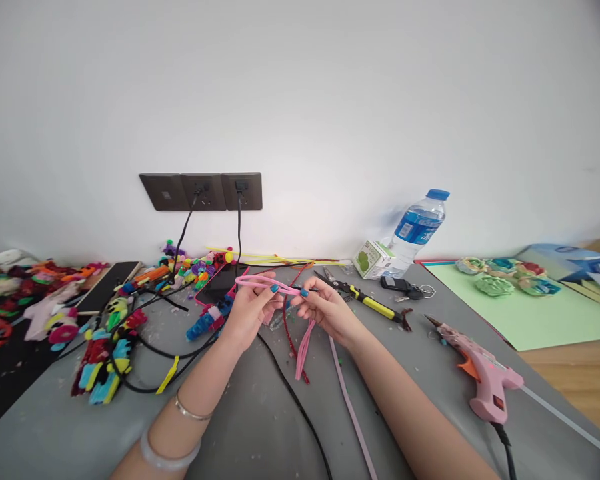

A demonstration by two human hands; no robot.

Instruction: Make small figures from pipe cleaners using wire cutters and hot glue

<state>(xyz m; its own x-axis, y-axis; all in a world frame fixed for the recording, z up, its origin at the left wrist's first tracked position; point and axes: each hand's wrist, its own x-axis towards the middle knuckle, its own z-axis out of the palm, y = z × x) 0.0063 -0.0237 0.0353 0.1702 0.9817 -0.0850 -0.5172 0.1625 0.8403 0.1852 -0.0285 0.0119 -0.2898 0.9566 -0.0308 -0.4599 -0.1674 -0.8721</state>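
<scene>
Over the middle of the table, my left hand (254, 306) pinches a looped bundle of pink pipe cleaners (267, 285) between thumb and fingers. My right hand (327, 309) grips the same bundle at its other end, close beside the left. A second folded part of pink strands (305, 350) hangs below the right hand; whether it joins the loop is hidden by the fingers. Under the hands lies a red glittery pipe cleaner (289, 333). A long pale pink strip (350, 407) runs from below my right hand toward the near edge.
To the right rest a pink glue gun (490, 380), yellow-and-black pliers (375, 305), keys (425, 291), a small box (373, 260) and a water bottle (415, 230). Colourful pipe-cleaner figures (105, 357), black cables (290, 387) and a phone (111, 285) lie left. Wall sockets (203, 191) are behind.
</scene>
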